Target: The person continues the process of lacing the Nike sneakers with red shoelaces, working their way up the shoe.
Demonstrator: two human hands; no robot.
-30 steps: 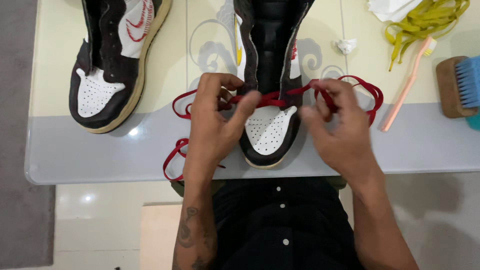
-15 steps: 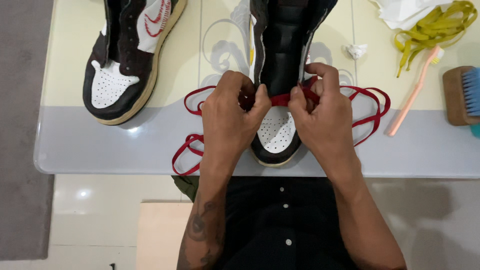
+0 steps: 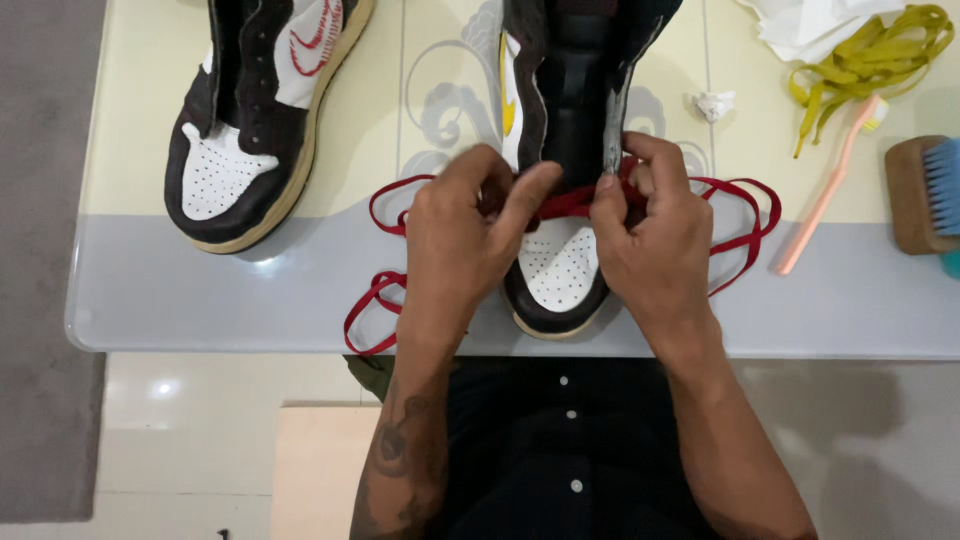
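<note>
Presently, entries for this moment:

Red lace (image 3: 570, 203): lies across the lowest eyelet row of the near sneaker (image 3: 560, 270), just above its white perforated toe; loose loops trail off at 3 o'clock and at 8 o'clock onto the tabletop (image 3: 200, 300).

Near sneaker: black and white high-top, toe pointing to 6 o'clock, close to the tabletop's near edge, between both hands.

Left hand (image 3: 465, 235): closed, fingers pinching the red lace at the left eyelet side.

Right hand (image 3: 655, 235): closed, thumb and forefinger gripping the lace at the right flap edge.

Progress, judged: only the bottom crossing appears laced; the eyelets toward 12 o'clock look bare, so most of the lacing seems left. Long slack on both sides fits that reading.

Second sneaker (image 3: 250, 130): at 10 o'clock, no lace visible in it; judged untouched.

Surroundings: yellow laces (image 3: 860, 60) in a heap at 1 o'clock, pink toothbrush (image 3: 825, 195) and wooden brush (image 3: 920, 195) at 3 o'clock, small crumpled paper (image 3: 712, 104), white cloth (image 3: 810, 15).

Hidden: lace tips and the eyelets under the fingers cannot be seen; both sneaker collars are cut off by the top edge; brush cut off at right.
</note>
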